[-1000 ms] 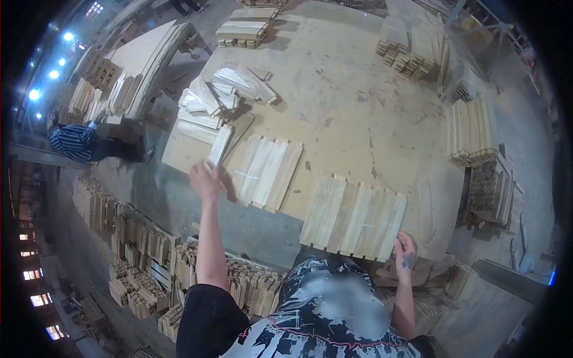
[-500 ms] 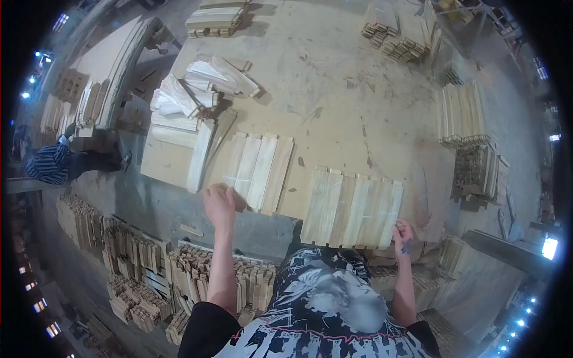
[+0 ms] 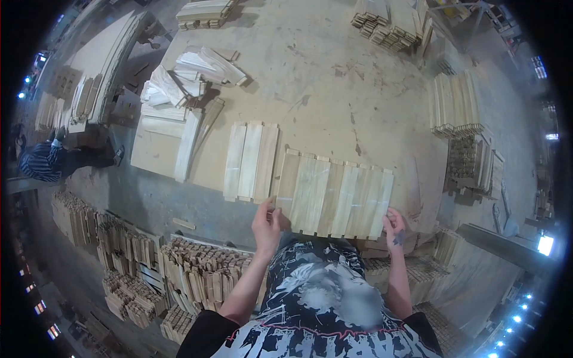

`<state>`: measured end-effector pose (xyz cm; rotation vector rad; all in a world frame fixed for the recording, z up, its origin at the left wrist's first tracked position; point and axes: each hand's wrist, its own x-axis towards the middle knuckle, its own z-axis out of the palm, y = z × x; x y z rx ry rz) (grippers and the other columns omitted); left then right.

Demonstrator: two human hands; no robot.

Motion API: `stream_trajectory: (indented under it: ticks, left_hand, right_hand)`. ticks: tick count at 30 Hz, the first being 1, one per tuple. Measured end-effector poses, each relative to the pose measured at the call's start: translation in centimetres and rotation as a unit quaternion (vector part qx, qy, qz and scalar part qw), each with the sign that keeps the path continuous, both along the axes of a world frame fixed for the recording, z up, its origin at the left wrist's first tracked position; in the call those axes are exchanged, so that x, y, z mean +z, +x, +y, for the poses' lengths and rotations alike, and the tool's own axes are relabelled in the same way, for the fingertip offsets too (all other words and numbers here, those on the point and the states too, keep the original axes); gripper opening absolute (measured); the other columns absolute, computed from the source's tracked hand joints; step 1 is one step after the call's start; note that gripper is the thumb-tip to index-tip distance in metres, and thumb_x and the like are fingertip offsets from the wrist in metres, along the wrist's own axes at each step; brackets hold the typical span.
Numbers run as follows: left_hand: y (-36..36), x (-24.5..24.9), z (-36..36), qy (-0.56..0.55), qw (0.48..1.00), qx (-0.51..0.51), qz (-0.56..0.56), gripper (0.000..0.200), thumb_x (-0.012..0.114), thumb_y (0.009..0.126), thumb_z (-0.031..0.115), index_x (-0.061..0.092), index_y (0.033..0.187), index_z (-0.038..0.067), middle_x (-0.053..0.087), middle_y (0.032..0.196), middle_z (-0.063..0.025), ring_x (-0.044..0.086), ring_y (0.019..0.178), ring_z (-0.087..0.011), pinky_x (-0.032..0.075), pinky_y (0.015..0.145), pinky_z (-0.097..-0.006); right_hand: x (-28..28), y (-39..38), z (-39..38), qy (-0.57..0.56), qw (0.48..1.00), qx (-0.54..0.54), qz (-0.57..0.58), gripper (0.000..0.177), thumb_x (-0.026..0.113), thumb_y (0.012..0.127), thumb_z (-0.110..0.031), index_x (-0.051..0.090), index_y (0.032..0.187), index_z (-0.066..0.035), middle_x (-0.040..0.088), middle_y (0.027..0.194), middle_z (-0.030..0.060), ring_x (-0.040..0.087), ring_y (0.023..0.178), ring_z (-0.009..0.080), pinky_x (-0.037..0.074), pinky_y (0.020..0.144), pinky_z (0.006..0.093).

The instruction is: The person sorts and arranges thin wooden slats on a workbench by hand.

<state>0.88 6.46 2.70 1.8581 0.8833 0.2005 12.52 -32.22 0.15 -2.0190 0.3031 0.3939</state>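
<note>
Several wooden slats lie side by side as a panel at the near edge of the large table. My left hand is at the panel's left end, fingers bent and slightly apart near the outermost slat; whether it grips the slat is unclear. At the right end, my right hand touches the last slat with its fingertips, thumb and fingers partly spread. A smaller group of slats lies just left of the panel, with a narrow gap between them.
Loose pale slats are heaped on the table's left part. Slat stacks stand at the table's far edge and right side. Bundles of upright slats fill the lower left. A person in a striped top is at far left.
My left hand has moved right, from the smaller group to the panel's left end. The panel is wider by a slat or more on its left, and the smaller group is narrower.
</note>
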Motion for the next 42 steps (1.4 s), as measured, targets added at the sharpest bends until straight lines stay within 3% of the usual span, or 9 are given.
stream_trajectory:
  ticks: [4, 10, 17, 20, 23, 26, 30, 33, 42]
  left_hand:
    - [-0.7, -1.1, -1.0, 0.066, 0.998, -0.011, 0.006, 0.030, 0.065, 0.095, 0.005, 0.067, 0.125, 0.002, 0.072, 0.105, -0.0166, 0.070, 0.091, -0.0235, 0.054, 0.082, -0.0342]
    - [-1.3, -3.8, -0.9, -0.036, 0.999, -0.001, -0.035, 0.037, 0.063, 0.098, 0.003, 0.063, 0.134, -0.002, 0.067, 0.133, -0.0162, 0.062, 0.122, -0.0194, 0.048, 0.104, -0.0308]
    - [-1.3, -5.0, -1.2, -0.028, 0.999, -0.009, -0.043, 0.040, 0.064, 0.098, 0.006, 0.062, 0.137, 0.002, 0.069, 0.128, -0.0166, 0.068, 0.111, -0.0201, 0.052, 0.095, -0.0315]
    - [-1.1, -2.9, -1.7, -0.079, 0.997, -0.001, -0.019, 0.037, 0.064, 0.098, 0.010, 0.063, 0.135, 0.000, 0.072, 0.116, -0.0147, 0.067, 0.097, -0.0167, 0.053, 0.087, -0.0300]
    - [-2.7, -3.6, -3.6, 0.008, 0.994, 0.086, -0.066, 0.032, 0.063, 0.100, 0.016, 0.066, 0.127, -0.001, 0.071, 0.099, -0.0103, 0.064, 0.082, -0.0153, 0.053, 0.075, -0.0300]
    - [-7.0, -7.2, -5.2, -0.072, 0.979, 0.180, 0.065, 0.025, 0.062, 0.102, 0.021, 0.067, 0.115, 0.000, 0.069, 0.089, -0.0066, 0.062, 0.074, -0.0138, 0.052, 0.066, -0.0292]
    - [-6.3, -3.2, -11.7, -0.375, 0.919, 0.002, 0.122, 0.023, 0.060, 0.103, 0.026, 0.066, 0.095, 0.006, 0.069, 0.087, -0.0029, 0.059, 0.067, -0.0075, 0.049, 0.061, -0.0258]
    - [-3.9, -1.7, -14.2, -0.480, 0.873, -0.016, 0.077, 0.025, 0.059, 0.104, 0.029, 0.067, 0.098, 0.006, 0.069, 0.089, -0.0026, 0.061, 0.071, -0.0098, 0.050, 0.065, -0.0265]
    - [-2.1, -5.0, -17.6, -0.578, 0.798, -0.128, 0.117, 0.025, 0.059, 0.104, 0.033, 0.066, 0.104, 0.008, 0.072, 0.096, -0.0030, 0.064, 0.078, -0.0092, 0.051, 0.071, -0.0258]
  right_hand:
    - [-0.2, -0.2, -0.1, 0.017, 1.000, 0.018, -0.018, 0.037, 0.071, 0.095, -0.015, 0.063, 0.131, -0.007, 0.064, 0.092, 0.0024, 0.060, 0.083, 0.0102, 0.050, 0.075, 0.0262]
    - [-1.5, -0.5, -2.0, 0.036, 0.996, 0.050, -0.058, 0.037, 0.070, 0.094, -0.011, 0.063, 0.131, -0.006, 0.064, 0.092, 0.0024, 0.060, 0.084, 0.0102, 0.050, 0.079, 0.0262]
    - [-1.8, -0.7, -2.2, 0.082, 0.995, 0.037, -0.052, 0.040, 0.068, 0.094, -0.009, 0.061, 0.133, -0.005, 0.062, 0.091, 0.0011, 0.058, 0.083, 0.0093, 0.049, 0.078, 0.0260]
    - [-2.4, -0.8, -2.4, 0.083, 0.992, 0.050, -0.079, 0.040, 0.065, 0.097, -0.007, 0.058, 0.137, -0.004, 0.059, 0.088, -0.0015, 0.055, 0.077, 0.0070, 0.048, 0.070, 0.0230]
    - [-2.3, -0.8, -2.5, 0.090, 0.991, 0.059, -0.083, 0.041, 0.065, 0.097, -0.007, 0.058, 0.137, -0.004, 0.059, 0.089, -0.0011, 0.055, 0.077, 0.0072, 0.048, 0.071, 0.0233]
    - [-2.2, -0.8, -3.0, 0.094, 0.989, 0.071, -0.094, 0.041, 0.064, 0.097, -0.007, 0.058, 0.137, -0.004, 0.060, 0.090, -0.0008, 0.056, 0.078, 0.0075, 0.049, 0.072, 0.0234]
    - [-1.7, -0.8, -2.9, 0.102, 0.989, 0.066, -0.087, 0.041, 0.066, 0.095, -0.007, 0.059, 0.136, -0.005, 0.061, 0.092, 0.0016, 0.058, 0.082, 0.0099, 0.050, 0.078, 0.0261]
    - [-1.6, -0.9, -3.0, 0.101, 0.989, 0.069, -0.079, 0.042, 0.066, 0.094, -0.006, 0.059, 0.136, -0.005, 0.062, 0.093, 0.0025, 0.059, 0.084, 0.0110, 0.051, 0.080, 0.0272]
    - [-1.4, -2.0, -2.6, 0.110, 0.988, 0.033, -0.104, 0.037, 0.065, 0.096, -0.006, 0.059, 0.133, -0.005, 0.062, 0.091, -0.0002, 0.057, 0.079, 0.0067, 0.049, 0.070, 0.0221]
